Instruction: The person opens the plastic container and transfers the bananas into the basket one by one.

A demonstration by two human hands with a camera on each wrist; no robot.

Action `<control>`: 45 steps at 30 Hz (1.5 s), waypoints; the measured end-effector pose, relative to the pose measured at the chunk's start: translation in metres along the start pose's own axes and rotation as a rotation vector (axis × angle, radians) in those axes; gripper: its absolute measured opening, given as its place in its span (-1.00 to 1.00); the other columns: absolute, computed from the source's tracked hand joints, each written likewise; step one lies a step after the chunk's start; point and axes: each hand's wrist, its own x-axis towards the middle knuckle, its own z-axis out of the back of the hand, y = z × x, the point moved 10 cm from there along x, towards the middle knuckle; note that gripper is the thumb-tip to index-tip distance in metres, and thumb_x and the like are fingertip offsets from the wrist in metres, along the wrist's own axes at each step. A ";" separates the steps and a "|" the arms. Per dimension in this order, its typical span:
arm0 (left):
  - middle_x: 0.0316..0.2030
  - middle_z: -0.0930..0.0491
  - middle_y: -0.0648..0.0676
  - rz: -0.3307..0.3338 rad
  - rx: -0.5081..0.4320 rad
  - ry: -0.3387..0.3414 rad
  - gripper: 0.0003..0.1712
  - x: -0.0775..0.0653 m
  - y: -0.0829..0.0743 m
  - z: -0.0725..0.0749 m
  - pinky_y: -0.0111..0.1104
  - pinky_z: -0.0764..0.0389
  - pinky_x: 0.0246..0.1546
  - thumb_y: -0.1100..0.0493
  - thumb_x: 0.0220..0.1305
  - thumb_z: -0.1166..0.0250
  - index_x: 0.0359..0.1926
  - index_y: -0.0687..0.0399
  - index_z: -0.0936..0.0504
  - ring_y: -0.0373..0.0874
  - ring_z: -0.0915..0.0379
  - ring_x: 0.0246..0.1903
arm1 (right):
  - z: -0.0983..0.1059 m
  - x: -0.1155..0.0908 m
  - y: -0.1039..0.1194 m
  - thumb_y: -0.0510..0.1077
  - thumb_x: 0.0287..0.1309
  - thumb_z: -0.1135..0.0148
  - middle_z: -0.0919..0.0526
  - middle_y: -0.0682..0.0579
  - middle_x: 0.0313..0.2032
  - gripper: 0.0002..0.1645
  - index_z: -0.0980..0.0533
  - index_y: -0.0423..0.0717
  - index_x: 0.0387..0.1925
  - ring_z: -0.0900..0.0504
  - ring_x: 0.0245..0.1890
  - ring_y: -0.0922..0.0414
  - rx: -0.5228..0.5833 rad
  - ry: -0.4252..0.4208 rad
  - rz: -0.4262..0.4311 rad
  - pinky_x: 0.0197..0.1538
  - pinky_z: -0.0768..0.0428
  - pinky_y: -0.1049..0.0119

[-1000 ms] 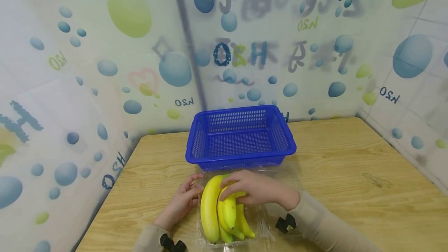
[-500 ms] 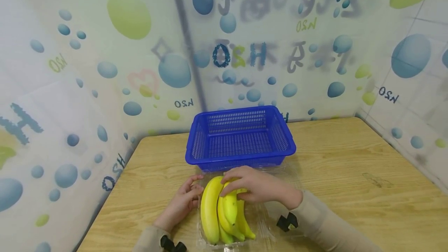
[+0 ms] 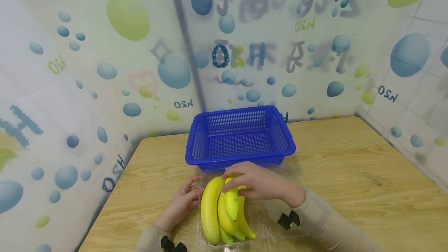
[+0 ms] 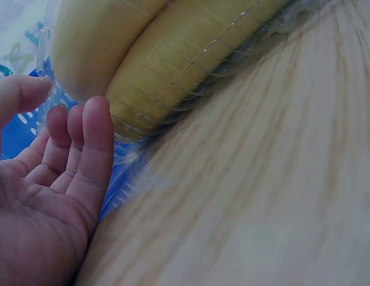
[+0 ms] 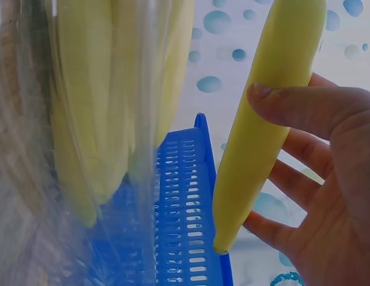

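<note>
My right hand grips a yellow banana between thumb and fingers. In the right wrist view this banana is raised apart from the others. Several more bananas lie lengthwise in a clear plastic box below it. Beside the box's left wall is my left hand, its fingers loosely bent. The left wrist view puts the fingertips right at the box's outer wall and the thumb tip close to its rim.
A blue plastic basket with slotted walls stands just behind the box, nothing inside it. Both stand on a wooden table. Patterned curtains hang behind the table and along its sides.
My right hand has lifted the banana a little, upward and slightly to the right, away from the others. My left hand has stayed in place.
</note>
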 end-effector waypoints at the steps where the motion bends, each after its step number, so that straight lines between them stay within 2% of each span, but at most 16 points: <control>1: -0.34 -0.43 0.00 -0.001 -0.002 0.002 -0.53 0.000 0.000 0.000 -0.41 -0.56 -0.39 0.28 0.41 -0.05 0.26 0.21 -0.15 -0.27 -0.43 -0.45 | 0.001 0.000 0.000 -0.41 -0.07 -0.38 -0.59 -0.04 0.04 -0.42 -0.60 0.07 0.03 -0.49 0.15 0.03 -0.010 -0.003 0.002 0.23 -0.41 0.19; 13: -0.35 -0.44 -0.01 -0.004 -0.018 0.002 -0.55 0.000 0.001 0.001 -0.41 -0.57 -0.38 0.29 0.40 -0.06 0.25 0.19 -0.17 -0.27 -0.44 -0.44 | 0.009 -0.001 0.000 -0.35 -0.04 -0.42 -0.58 -0.03 0.05 -0.46 -0.60 0.09 0.02 -0.48 0.16 0.04 -0.054 -0.017 -0.013 0.20 -0.43 0.16; 30: -0.36 -0.44 -0.02 -0.024 0.002 0.008 -0.56 -0.001 -0.001 0.000 -0.42 -0.55 -0.40 0.29 0.41 -0.05 0.25 0.20 -0.18 -0.28 -0.42 -0.46 | 0.021 -0.002 -0.001 -0.40 -0.06 -0.37 -0.56 -0.02 0.09 -0.43 -0.61 0.08 0.03 -0.48 0.17 -0.02 -0.096 -0.038 -0.006 0.21 -0.43 0.13; 45: -0.36 -0.45 -0.01 0.000 0.002 0.001 -0.52 0.001 -0.001 -0.001 -0.40 -0.55 -0.40 0.28 0.41 -0.06 0.26 0.23 -0.14 -0.26 -0.43 -0.45 | 0.026 0.007 -0.005 -0.38 0.03 -0.36 -0.57 0.00 0.07 -0.48 -0.59 0.11 0.03 -0.48 0.17 0.00 -0.112 -0.013 0.021 0.21 -0.42 0.12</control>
